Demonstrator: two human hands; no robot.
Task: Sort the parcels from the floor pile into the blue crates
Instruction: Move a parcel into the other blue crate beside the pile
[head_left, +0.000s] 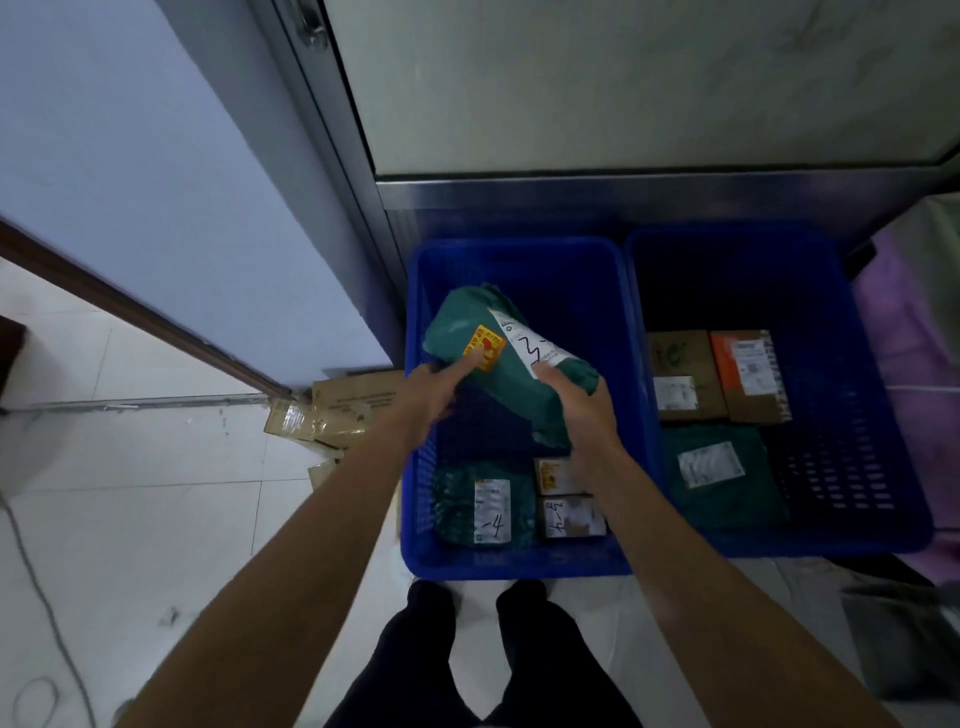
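Observation:
Both my hands hold a green parcel bag (498, 353) with a white label and an orange sticker over the left blue crate (415, 395). My left hand (434, 395) grips its left end, my right hand (587, 410) its lower right end. Inside that crate lie another green bag (457, 512) marked 4 and two small boxes (569, 499). The right blue crate (852, 364) holds two cardboard boxes (719, 374) and a flat green bag (727, 483).
Flattened cardboard (337, 410) lies on the tiled floor left of the crates, by a door frame. A steel cabinet (623, 197) stands behind the crates. Purple fabric (914, 332) is at the right. A cable (31, 571) runs along the floor at the left. My legs stand just before the crates.

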